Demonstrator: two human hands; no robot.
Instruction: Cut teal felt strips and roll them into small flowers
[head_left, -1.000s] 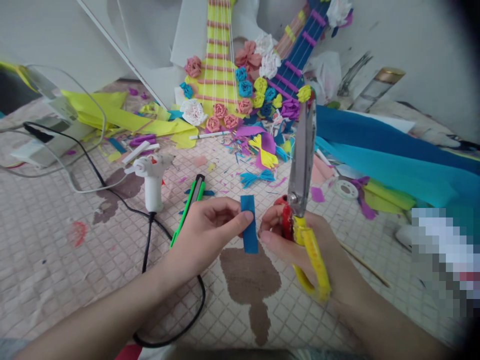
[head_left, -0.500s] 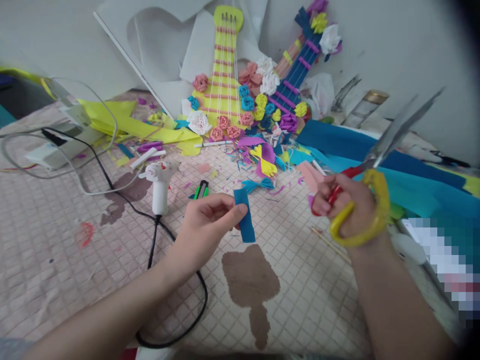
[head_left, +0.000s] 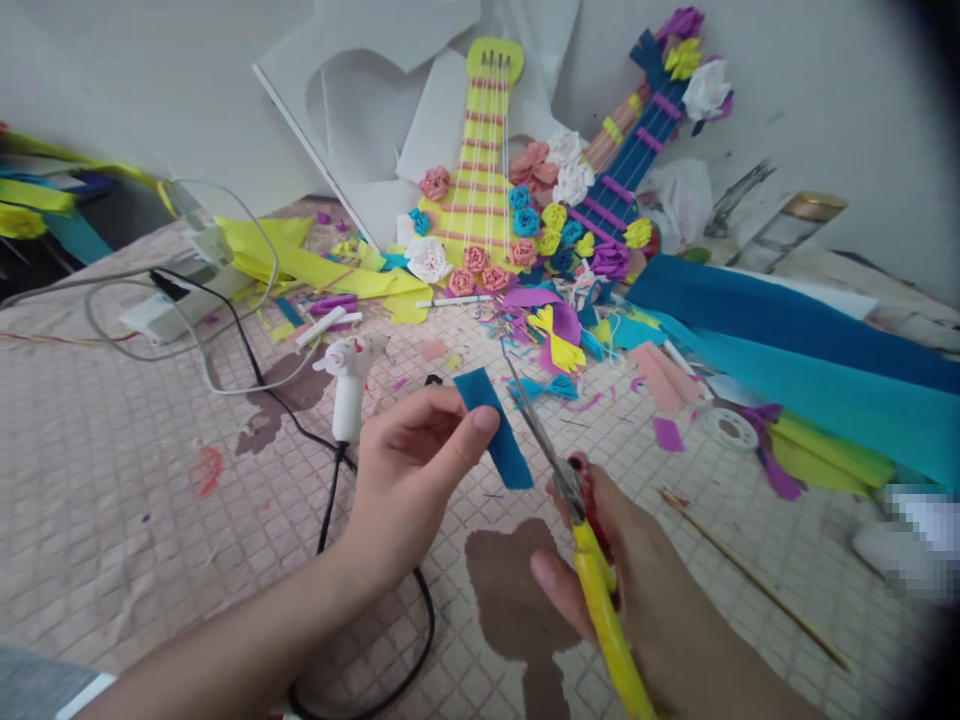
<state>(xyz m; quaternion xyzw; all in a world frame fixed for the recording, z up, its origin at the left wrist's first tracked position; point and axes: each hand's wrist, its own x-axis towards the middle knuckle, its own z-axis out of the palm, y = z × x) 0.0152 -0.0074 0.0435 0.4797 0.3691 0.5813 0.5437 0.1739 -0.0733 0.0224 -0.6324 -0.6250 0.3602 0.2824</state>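
Observation:
Between the thumb and fingers of my left hand is a blue strip of crepe paper, held up slanting over the table. My right hand grips scissors with one yellow and one red handle. Their blades point up and away, just right of the strip and apart from it. Behind my left hand stands a white hot glue gun. A blue paper bow lies beyond the scissor tips, close to a yellow paper bow.
Paper-flowered yellow and blue guitar shapes lean at the back. Blue paper sheets lie right, near a wooden stick. Black cable loops beside my left arm; a power strip sits back left.
My right hand has brought the scissors down and left, beside the blue strip, with the blades now pointing away. The strip is tilted more. The view has shifted, so the scene sits further right.

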